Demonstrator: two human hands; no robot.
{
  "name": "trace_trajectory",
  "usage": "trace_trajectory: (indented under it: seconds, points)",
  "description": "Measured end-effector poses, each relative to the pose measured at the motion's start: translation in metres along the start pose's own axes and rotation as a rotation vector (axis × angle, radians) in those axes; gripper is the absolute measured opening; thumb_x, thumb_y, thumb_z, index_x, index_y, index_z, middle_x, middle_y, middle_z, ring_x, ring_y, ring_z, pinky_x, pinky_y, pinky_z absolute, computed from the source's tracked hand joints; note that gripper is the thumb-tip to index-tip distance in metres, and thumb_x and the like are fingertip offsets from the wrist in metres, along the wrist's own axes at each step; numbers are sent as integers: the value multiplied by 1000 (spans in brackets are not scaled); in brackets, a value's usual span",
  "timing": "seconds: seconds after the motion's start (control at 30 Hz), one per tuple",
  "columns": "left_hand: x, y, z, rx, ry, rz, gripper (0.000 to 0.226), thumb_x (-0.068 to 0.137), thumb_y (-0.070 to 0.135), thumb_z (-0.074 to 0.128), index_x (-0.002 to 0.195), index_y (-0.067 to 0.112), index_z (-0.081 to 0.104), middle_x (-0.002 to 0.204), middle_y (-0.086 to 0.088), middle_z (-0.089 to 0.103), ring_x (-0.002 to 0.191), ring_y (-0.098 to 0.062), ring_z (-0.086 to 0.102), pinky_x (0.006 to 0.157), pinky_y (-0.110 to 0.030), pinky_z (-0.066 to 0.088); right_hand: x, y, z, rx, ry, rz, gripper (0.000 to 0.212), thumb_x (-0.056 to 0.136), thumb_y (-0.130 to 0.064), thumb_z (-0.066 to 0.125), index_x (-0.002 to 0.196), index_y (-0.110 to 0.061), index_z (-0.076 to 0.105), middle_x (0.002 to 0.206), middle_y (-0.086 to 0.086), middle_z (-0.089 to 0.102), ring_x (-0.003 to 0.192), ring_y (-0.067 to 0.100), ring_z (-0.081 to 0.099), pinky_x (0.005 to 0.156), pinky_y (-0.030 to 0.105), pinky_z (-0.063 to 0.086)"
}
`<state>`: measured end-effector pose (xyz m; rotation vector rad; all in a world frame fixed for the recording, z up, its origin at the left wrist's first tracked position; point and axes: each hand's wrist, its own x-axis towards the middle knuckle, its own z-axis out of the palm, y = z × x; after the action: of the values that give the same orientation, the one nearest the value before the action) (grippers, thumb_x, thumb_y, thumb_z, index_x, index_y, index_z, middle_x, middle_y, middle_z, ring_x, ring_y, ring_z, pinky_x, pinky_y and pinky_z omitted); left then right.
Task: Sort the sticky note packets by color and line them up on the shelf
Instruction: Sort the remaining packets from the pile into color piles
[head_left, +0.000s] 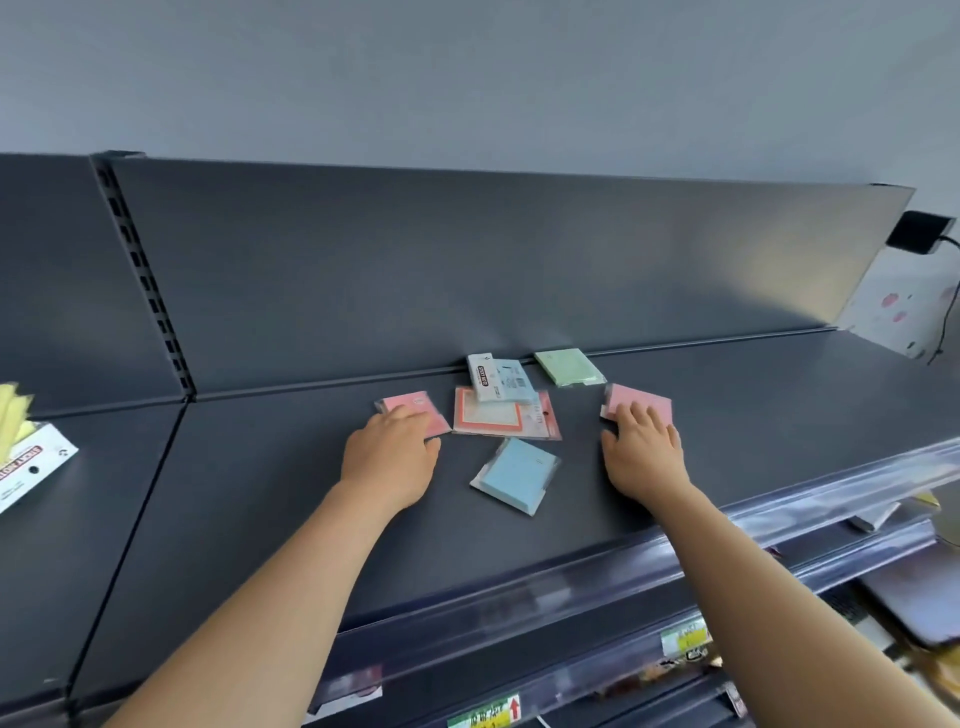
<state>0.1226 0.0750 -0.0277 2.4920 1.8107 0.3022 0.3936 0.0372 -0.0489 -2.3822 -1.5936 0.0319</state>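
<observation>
Lightly pressing, fingers flat, nothing clasped: left grip (395, 452) on left pink packet (415, 402), right grip (644, 447) on right pink packet (641, 400), midway along the shelf (260, 493). Probably light, stiff, slick in film; best slid, then pinched at an edge. Crowding between: blue packet (517, 475), green packet (569, 366), white pack (496, 384) atop red-bordered pack (493, 421)
</observation>
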Motion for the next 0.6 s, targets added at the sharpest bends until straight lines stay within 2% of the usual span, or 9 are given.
trace_trajectory:
  seconds: [0.07, 0.1, 0.17, 0.23, 0.3, 0.37, 0.47, 0.53, 0.6]
  points:
    - [0, 5, -1, 60, 43, -21, 31, 102, 29, 33, 115, 22, 60, 127, 0, 54, 107, -26, 52, 77, -32, 39, 0, 4, 0, 3, 48, -25, 30, 98, -23, 34, 116, -8, 53, 123, 9, 53, 119, 30, 44, 103, 41, 32]
    - [0, 7, -3, 89, 66, -29, 28, 102, 26, 34, 105, 24, 61, 121, 1, 57, 101, -25, 53, 72, -30, 36, -1, 3, -2, 11, 98, -41, 26, 97, -19, 36, 104, -8, 59, 114, 10, 59, 106, 31, 49, 91, 37, 36]
    - [-2, 12, -8, 150, 104, -54, 24, 96, 15, 40, 81, 29, 53, 107, 3, 62, 83, -22, 48, 65, -29, 29, -5, 0, -7, -13, 186, -55, 26, 93, -14, 40, 83, -8, 64, 95, 11, 65, 83, 31, 51, 71, 32, 31]
    - [0, 12, -10, 148, 145, -101, 21, 91, 11, 43, 77, 25, 50, 95, 2, 64, 76, -21, 43, 62, -29, 27, -7, 0, -11, 27, 224, -79, 25, 92, -17, 46, 88, -10, 70, 95, 9, 65, 87, 31, 55, 73, 33, 34]
    - [5, 9, -13, 19, 157, -119, 16, 95, 20, 45, 92, 19, 61, 100, -1, 61, 88, -24, 48, 65, -32, 35, -7, 4, -11, 109, 171, -47, 31, 93, -28, 52, 119, -16, 64, 128, 10, 57, 119, 32, 49, 94, 37, 36]
    - [13, 2, -9, -27, 51, -108, 37, 96, 39, 50, 126, 18, 52, 127, -5, 51, 115, -28, 45, 85, -36, 42, -6, 7, -13, 121, 49, -30, 51, 95, -36, 50, 141, -15, 44, 150, 10, 35, 139, 30, 28, 110, 39, 25]
    - [20, -2, 0, -31, -145, -107, 67, 95, 55, 44, 149, 19, 24, 152, -3, 29, 140, -27, 25, 108, -39, 31, -5, 5, -14, 183, -55, -1, 57, 95, -38, 45, 144, -12, 33, 149, 10, 32, 138, 28, 29, 112, 40, 20]
    - [22, -3, 4, -41, -151, -113, 74, 95, 58, 41, 153, 20, 15, 157, -2, 21, 145, -26, 19, 112, -39, 26, -5, 3, -15, 229, -69, 35, 60, 93, -42, 50, 143, -12, 33, 148, 10, 32, 136, 31, 30, 111, 40, 20]
    - [21, -4, 4, -67, -136, -143, 82, 91, 63, 45, 154, 20, 14, 157, -3, 21, 142, -28, 23, 110, -38, 27, -3, 4, -15, 267, -82, 74, 72, 89, -48, 56, 146, -15, 28, 152, 11, 23, 138, 34, 24, 112, 42, 19]
